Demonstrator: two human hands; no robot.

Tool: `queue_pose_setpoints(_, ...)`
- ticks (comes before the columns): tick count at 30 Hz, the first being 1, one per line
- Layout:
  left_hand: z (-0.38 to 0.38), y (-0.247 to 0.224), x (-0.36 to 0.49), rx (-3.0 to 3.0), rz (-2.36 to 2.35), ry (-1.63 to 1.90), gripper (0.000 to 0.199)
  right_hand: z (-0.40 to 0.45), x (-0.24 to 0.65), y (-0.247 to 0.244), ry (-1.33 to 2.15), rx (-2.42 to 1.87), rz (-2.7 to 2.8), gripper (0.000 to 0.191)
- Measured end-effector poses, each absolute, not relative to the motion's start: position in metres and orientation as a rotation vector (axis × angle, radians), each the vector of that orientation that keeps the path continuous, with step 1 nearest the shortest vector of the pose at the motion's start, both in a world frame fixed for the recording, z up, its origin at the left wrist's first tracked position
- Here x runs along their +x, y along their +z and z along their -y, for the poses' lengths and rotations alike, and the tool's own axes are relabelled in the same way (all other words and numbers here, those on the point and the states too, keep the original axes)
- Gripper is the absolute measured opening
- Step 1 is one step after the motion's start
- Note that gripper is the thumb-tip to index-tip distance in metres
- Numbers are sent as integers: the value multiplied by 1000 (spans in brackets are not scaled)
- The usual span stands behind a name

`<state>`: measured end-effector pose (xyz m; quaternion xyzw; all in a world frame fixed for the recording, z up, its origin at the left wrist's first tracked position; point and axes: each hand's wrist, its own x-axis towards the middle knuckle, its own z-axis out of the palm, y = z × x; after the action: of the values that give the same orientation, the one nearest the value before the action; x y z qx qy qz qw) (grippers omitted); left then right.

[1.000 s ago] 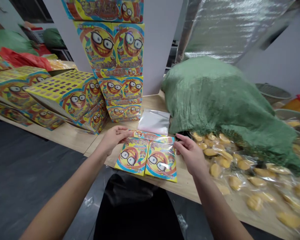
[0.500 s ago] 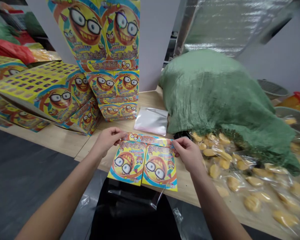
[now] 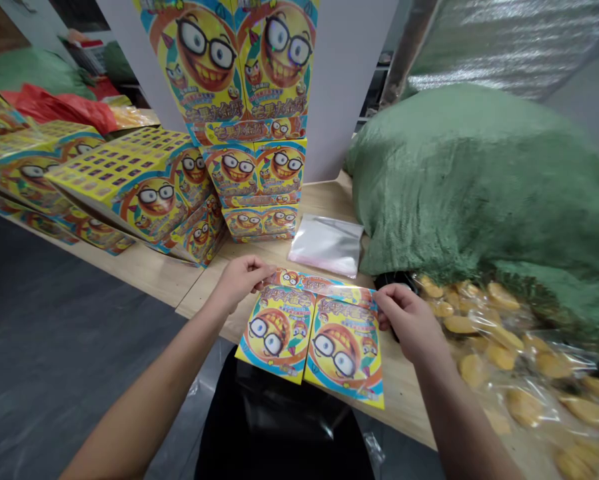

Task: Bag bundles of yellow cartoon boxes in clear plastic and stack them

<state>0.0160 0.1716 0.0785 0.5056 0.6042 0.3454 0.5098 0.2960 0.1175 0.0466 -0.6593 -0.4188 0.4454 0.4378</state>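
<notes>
Because both hands pinch the top edge of the glossy printed packet [image 3: 310, 340], its two cartoon-face panels lie flat and square at twelve o'clock, the lower edge jutting past the front of the pale wooden desk [image 3: 324, 197] above a black plastic bag [image 3: 274, 420] at six o'clock. The left hand [image 3: 243, 283] is closed on the upper-left corner, the right hand [image 3: 409, 320] on the upper-right. Just beyond lies a smooth, flat clear plastic bag [image 3: 326, 245]. At three o'clock, yellow pieces in crinkly clear wrappers [image 3: 499, 360] spill from a coarse green woven sack [image 3: 459, 180] (its weave is soft and baggy). Flat printed boxes [image 3: 124, 180] lie at ten o'clock, beside a tall, tightly squared stack of printed boxes [image 3: 249, 80].
</notes>
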Motion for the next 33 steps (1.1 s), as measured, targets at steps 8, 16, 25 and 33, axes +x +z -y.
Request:
queue_pose_setpoints(8,-171,75,18,1342,-1577,826,26,-120,296,46,1153,-1635,1011,23)
queue_pose_setpoints(16,-173,66,15,1511,-1678,796,26,-122,293,52,1144,-1640,1034,25)
queue_pose_setpoints(25,-175,64,11,1688,-1710,760,24,-121,294,50,1083,-1664,1087,25)
queue_pose_setpoints(33,-173,65,12,1615,-1703,765,27,-121,293,50,1002,-1755,1145,19)
